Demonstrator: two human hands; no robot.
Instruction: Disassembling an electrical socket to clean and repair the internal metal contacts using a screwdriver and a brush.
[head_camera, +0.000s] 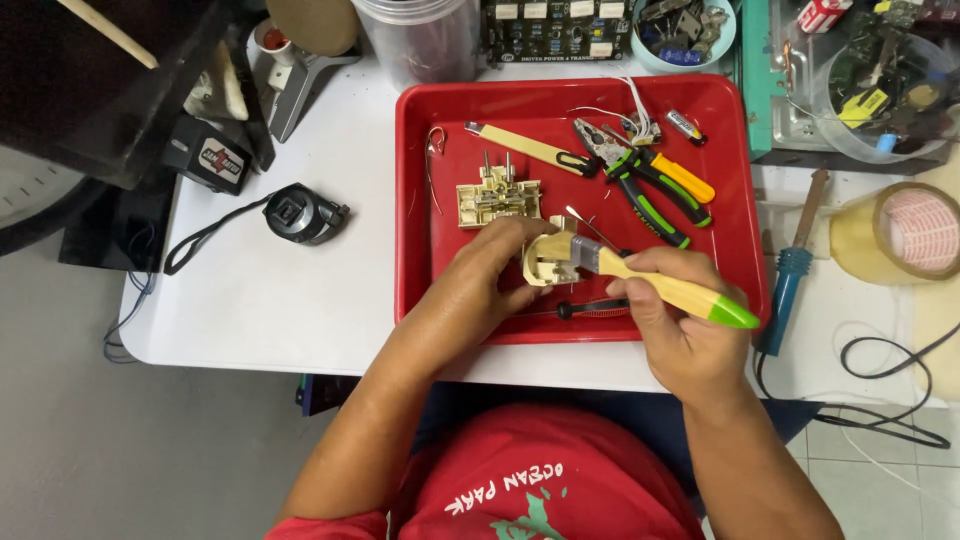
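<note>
My left hand (478, 285) holds a small cream plastic electrical part (548, 266) over the red tray (420, 200). My right hand (683, 325) grips a paintbrush (660, 285) with a wooden handle and green tip. Its bristle end rests against the cream part. A second cream part (497, 201) with metal prongs lies in the tray just beyond my left hand.
In the tray lie green-and-orange pliers (655, 180), a yellow-handled blade tool (525, 146), loose wires and a thin red-and-black screwdriver (592, 308). On the white table sit a tape measure (300, 213), a blue soldering iron (790, 275), a tape roll (915, 232) and containers at the back.
</note>
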